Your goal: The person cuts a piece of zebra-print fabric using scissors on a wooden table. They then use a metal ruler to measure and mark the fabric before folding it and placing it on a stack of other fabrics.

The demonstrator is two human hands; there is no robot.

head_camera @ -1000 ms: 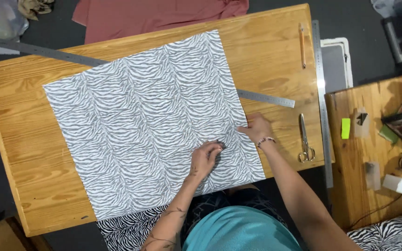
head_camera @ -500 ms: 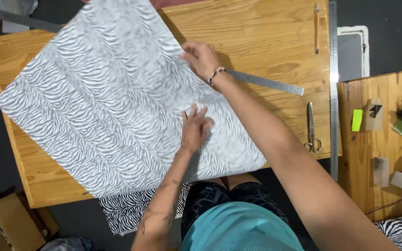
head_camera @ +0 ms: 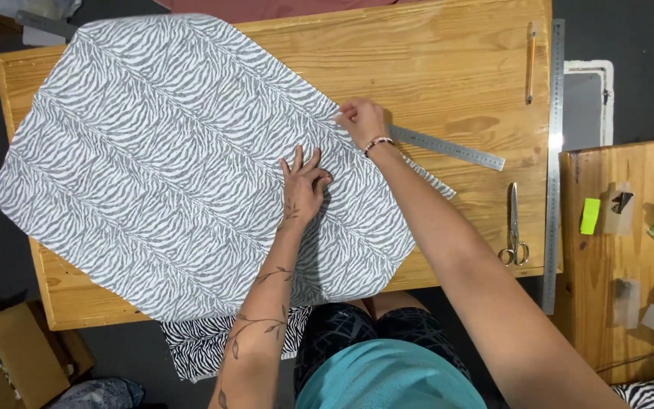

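Lying skewed across the wooden tabletop (head_camera: pixel 433 60) in the head view, the zebra-print fabric (head_camera: pixel 160 167) overhangs the left edge. The left hand (head_camera: pixel 303 185) presses flat on the cloth near its middle, fingers (head_camera: pixel 297 160) spread. The right hand (head_camera: pixel 362 121) pinches the fabric's right edge, just beside a steel ruler (head_camera: pixel 448 148) that runs out from under the cloth. Scissors (head_camera: pixel 514 227), a pencil (head_camera: pixel 530 62) and a long metal straightedge (head_camera: pixel 553 159) lie well apart to the right.
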